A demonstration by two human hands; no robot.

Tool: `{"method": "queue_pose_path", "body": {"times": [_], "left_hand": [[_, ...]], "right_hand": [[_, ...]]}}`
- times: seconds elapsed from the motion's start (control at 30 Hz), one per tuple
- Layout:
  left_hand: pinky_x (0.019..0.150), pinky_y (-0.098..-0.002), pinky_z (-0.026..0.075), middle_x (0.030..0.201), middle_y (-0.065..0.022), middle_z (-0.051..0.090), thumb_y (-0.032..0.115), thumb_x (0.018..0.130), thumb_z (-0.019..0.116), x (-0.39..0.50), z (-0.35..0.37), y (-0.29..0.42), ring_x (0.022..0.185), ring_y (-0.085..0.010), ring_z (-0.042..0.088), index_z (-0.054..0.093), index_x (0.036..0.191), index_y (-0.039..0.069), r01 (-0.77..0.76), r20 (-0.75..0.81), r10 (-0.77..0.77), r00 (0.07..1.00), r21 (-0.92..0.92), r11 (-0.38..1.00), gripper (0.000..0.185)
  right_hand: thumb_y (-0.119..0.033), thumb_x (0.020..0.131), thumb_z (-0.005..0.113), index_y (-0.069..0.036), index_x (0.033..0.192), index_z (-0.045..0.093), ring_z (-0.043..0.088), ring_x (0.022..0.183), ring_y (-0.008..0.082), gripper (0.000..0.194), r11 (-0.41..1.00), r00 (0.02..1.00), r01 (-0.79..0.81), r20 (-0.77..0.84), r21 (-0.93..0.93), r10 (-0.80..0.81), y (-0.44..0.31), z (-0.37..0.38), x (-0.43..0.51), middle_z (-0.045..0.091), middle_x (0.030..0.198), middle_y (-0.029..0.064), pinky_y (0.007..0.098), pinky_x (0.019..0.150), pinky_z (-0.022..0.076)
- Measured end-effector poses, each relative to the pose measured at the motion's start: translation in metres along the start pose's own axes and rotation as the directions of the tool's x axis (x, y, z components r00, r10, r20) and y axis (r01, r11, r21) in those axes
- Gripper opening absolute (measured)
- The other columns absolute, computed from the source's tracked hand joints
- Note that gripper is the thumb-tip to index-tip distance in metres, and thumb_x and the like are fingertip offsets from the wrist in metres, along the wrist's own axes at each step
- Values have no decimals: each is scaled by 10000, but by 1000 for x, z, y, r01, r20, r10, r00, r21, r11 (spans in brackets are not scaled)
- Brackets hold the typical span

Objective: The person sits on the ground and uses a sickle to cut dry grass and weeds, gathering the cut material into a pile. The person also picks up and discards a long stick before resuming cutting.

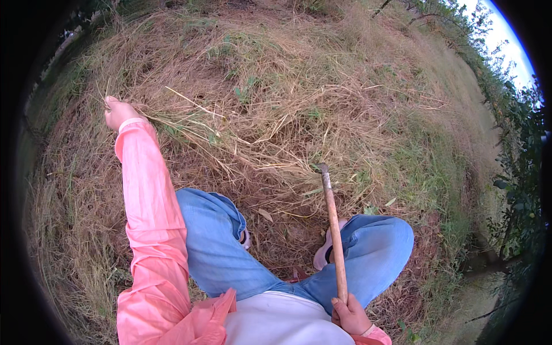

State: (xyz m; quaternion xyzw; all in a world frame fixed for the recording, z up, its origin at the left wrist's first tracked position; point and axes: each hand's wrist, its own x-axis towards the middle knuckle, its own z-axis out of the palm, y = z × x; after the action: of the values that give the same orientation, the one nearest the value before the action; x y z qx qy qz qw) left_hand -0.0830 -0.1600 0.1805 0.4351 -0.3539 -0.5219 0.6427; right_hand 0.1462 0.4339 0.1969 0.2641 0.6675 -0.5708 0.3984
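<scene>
My left hand (pixel 118 113) is stretched out at the left, closed around the end of a bundle of long dry grass stalks (pixel 185 125). The stalks trail from it to the right across the ground. At the lower right my right hand (pixel 350 315) grips the end of a wooden handle (pixel 334 233) that points away from me. A dark metal tool head (pixel 322 166) shows at the handle's far end, down among the grass; the grass hides its blade, so its full shape cannot be told.
Cut and matted dry grass (pixel 267 155) covers the ground before me, with green tufts (pixel 414 159) at the right. My bent knees in blue jeans (pixel 215 241) stand on both sides of the handle's near ground. Leafy branches (pixel 517 181) rise along the right edge.
</scene>
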Motion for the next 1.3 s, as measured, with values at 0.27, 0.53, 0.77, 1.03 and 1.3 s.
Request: {"method": "queue_pose_path", "body": {"times": [0.27, 0.53, 0.77, 1.03, 1.3], "left_hand": [[557, -299, 509, 970, -136, 581, 392, 931, 537, -71, -5, -1, 726, -161, 590, 406, 1265, -90, -104, 316, 76, 946, 71, 992, 601], [755, -264, 448, 1015, -77, 542, -24, 775, 582, -183, -47, -1, 861, -131, 517, 332, 1265, -26, 91, 645, -83, 760, 21, 996, 551], [777, -344, 449, 959, -126, 567, -56, 774, 543, -211, -38, -42, 855, -221, 559, 409, 1158, 7, -105, 798, -220, 561, 332, 937, 411], [926, -386, 409, 1140, -239, 552, 51, 786, 603, -207, -37, -52, 1049, -334, 553, 369, 1253, -66, -150, 791, -320, 522, 454, 878, 535], [844, -391, 426, 1021, -202, 557, 47, 769, 613, -208, -29, -40, 921, -290, 554, 409, 1109, -63, -120, 757, -305, 578, 449, 885, 412]], "right_hand": [[-253, 942, 544, -88, 906, 410, 376, 428, 81, 216, 987, 994, 50, 106, -153, -34, -94, 32, 80, 409, 598, -7, 245, 361, 298], [-226, 940, 526, -68, 926, 403, 406, 440, 78, 201, 762, 762, 646, 110, -43, -639, -311, 59, 268, 437, 673, 12, 248, 351, 352], [-277, 880, 522, 76, 932, 583, 675, 642, 325, 361, 724, 851, 232, -226, -650, -475, -310, 85, 472, 660, 775, 211, 413, 582, 543], [-285, 898, 522, 67, 973, 494, 639, 597, 349, 361, 691, 854, 192, -229, -697, -468, -143, 51, 401, 620, 721, 218, 432, 541, 516], [-303, 930, 502, -24, 880, 402, 488, 375, 186, 301, 934, 979, 171, -53, -313, -197, -95, 55, 272, 474, 571, 67, 336, 311, 410]]}}
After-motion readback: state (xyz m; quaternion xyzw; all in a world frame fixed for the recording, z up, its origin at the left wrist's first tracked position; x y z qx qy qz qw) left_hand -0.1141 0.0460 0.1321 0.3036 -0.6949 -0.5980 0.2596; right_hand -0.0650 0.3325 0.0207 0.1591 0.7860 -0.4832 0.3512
